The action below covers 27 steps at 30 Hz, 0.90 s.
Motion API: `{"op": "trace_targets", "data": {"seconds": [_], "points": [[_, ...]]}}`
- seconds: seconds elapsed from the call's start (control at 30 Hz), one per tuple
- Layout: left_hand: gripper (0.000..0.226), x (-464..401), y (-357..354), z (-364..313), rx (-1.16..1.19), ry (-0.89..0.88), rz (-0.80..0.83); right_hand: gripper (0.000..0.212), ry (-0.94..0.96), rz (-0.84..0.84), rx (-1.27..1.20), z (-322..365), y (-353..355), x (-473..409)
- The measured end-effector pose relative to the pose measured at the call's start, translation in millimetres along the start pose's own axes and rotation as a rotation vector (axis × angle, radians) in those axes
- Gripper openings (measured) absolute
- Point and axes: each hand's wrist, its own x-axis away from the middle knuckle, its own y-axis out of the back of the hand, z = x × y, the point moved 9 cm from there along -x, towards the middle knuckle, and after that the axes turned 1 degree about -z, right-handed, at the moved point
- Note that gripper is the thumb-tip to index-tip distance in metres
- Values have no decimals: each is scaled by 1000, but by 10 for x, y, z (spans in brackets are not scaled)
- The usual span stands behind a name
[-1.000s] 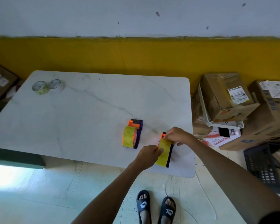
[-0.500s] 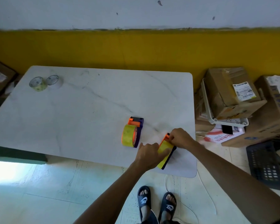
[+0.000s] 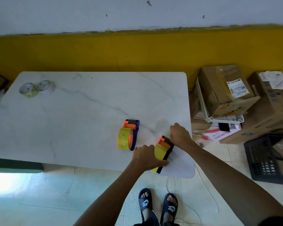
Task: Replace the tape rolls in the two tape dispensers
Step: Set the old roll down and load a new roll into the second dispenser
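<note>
Two purple-and-orange tape dispensers with yellow rolls lie on the white marble table (image 3: 88, 111). The left dispenser (image 3: 128, 135) rests by itself near the table's middle. The right dispenser (image 3: 162, 151) lies tilted near the front right corner. My left hand (image 3: 145, 158) grips the yellow roll end of it from the left. My right hand (image 3: 180, 133) holds its orange-topped far end. Two nearly used-up rolls (image 3: 34, 89) sit at the far left corner of the table.
Cardboard boxes (image 3: 225, 90) and a white basket (image 3: 219, 119) are stacked on the floor right of the table. A black crate (image 3: 265, 160) stands further right. My sandalled feet (image 3: 157, 204) and a white cord (image 3: 203, 185) are on the tiled floor below the front edge.
The right dispenser has turned to a more tilted angle under both hands. My left hand has closed further over its yellow roll; my right hand has shifted to its far end.
</note>
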Motion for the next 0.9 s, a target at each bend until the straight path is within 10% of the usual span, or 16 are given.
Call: {"op": "trace_targets", "data": {"seconds": [0.57,0.9], "points": [[55,132,-113,131,149,51,82,17,-89,-145,105,-531,164,-407],[51,294,-137,382,497,60,-152,24,-130,333,-1063,-310,-318,-31]]}}
